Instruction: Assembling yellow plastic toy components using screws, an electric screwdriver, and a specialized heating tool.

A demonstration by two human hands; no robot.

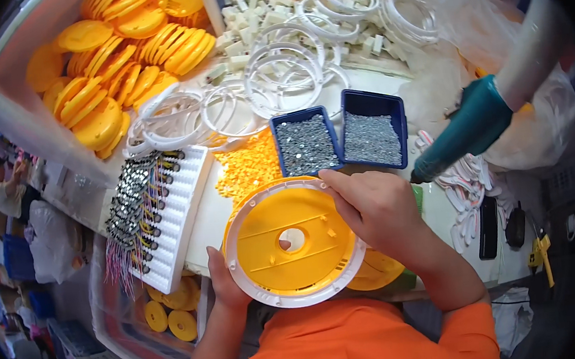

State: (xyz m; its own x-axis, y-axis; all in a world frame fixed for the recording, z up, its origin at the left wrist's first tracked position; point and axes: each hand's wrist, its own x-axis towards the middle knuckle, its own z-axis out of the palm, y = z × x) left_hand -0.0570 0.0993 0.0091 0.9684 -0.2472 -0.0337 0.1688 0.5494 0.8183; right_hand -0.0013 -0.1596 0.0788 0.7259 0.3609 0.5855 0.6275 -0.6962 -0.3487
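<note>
In front of my chest is a round yellow plastic plate [274, 222] with a hole at its centre, fitted inside a white ring [243, 278]. My left hand [228, 282] grips it from the left and below, thumb along the rim; a fingertip shows through the hole. My right hand [380, 208] is closed, its fingertips pinched against the ring's upper right edge. Whether a small part is between them is hidden. Just beyond the ring stand two blue trays [332, 113] of small metal pieces. A pile of small yellow parts [248, 166] lies beside them.
A teal powered hand tool [463, 131] points down at right. White rings [284, 69] and a bin of yellow discs [98, 121] are at the back. At left lies a white rack [186, 210] of wired parts. Gloves [465, 190] and a black phone [487, 228] lie right.
</note>
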